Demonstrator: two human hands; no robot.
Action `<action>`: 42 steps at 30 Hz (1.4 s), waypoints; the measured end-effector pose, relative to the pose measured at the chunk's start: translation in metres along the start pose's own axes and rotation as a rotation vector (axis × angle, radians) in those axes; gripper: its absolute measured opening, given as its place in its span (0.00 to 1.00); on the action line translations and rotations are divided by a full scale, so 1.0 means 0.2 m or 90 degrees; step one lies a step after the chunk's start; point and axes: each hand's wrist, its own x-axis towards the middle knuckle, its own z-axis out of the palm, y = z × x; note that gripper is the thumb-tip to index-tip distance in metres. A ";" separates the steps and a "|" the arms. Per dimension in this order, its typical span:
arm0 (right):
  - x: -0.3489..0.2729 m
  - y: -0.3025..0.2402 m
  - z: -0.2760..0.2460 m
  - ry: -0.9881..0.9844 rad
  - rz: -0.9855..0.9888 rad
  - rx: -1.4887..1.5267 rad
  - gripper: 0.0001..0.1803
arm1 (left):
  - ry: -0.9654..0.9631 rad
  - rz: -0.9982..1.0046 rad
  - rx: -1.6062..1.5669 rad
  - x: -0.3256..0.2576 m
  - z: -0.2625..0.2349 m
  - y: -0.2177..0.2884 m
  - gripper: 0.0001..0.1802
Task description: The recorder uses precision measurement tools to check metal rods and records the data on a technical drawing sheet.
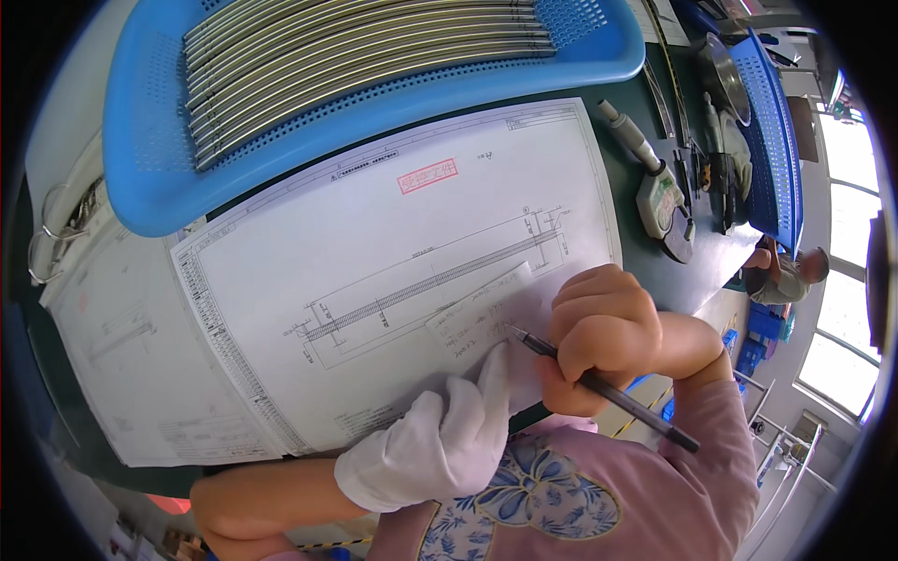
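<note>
My right hand (603, 332), bare, is closed round a dark pen (641, 411). The pen's tip touches or nearly touches a small slip of paper (477, 304) with handwriting on it. That slip lies on a large technical drawing (374, 234) showing a long hatched rod and a red stamp. In a white glove, my left hand (430, 444) rests on the drawing's near edge beside the slip, fingers stretched out and holding nothing.
At the back, a blue basket (140, 159) holds many metal rods (365, 65). A micrometer (664, 201) lies at the right, near a metal bowl (722, 79) and another blue basket (772, 140). Another drawing (131, 346) lies at the left. A person (790, 279) is far right.
</note>
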 end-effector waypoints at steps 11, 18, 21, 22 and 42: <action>-0.04 -0.04 0.02 0.040 0.079 0.025 0.10 | 0.040 -0.015 0.108 0.00 0.01 0.02 0.08; -0.06 0.01 0.07 0.002 0.068 0.035 0.12 | 0.000 0.010 0.036 -0.02 -0.01 0.02 0.09; -0.06 0.01 0.08 -0.004 0.077 0.039 0.12 | -0.023 -0.004 0.011 -0.01 -0.02 0.01 0.08; -0.06 0.01 0.08 -0.001 0.075 0.038 0.12 | -0.012 0.014 0.023 -0.02 -0.01 0.01 0.08; -0.07 0.00 0.01 0.092 0.101 0.012 0.13 | -0.024 -0.001 0.066 0.00 -0.01 0.00 0.09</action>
